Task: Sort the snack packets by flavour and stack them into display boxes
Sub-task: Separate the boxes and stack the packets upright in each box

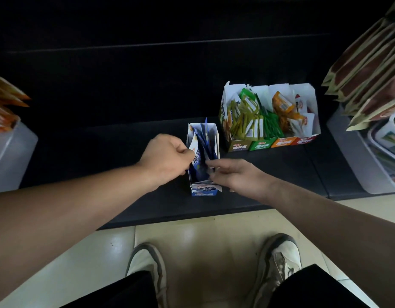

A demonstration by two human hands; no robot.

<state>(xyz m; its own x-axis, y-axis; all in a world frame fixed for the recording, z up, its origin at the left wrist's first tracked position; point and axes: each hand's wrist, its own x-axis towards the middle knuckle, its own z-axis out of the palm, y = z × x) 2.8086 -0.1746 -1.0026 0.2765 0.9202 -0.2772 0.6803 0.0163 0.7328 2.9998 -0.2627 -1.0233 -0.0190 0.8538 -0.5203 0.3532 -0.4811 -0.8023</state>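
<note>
Blue snack packets [205, 138] stand in the blue display box [204, 192] on the dark shelf [280, 161]. The left hand [167, 158] pinches one packet [195, 152]; the right hand [234, 174] meets the stack, grip blurred. Stacking step: next, seat that packet upright.

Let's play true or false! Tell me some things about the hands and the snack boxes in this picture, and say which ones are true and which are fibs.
1. The left hand pinches a blue packet at the blue box. True.
2. The blue box touches the olive box. False: they stand apart, with the blue box to the left and nearer the person.
3. The green box sits between the olive box and the orange box. True.
4. The orange box is empty. False: orange packets are in it.
5. The person is barefoot. False: they wear shoes.
</note>
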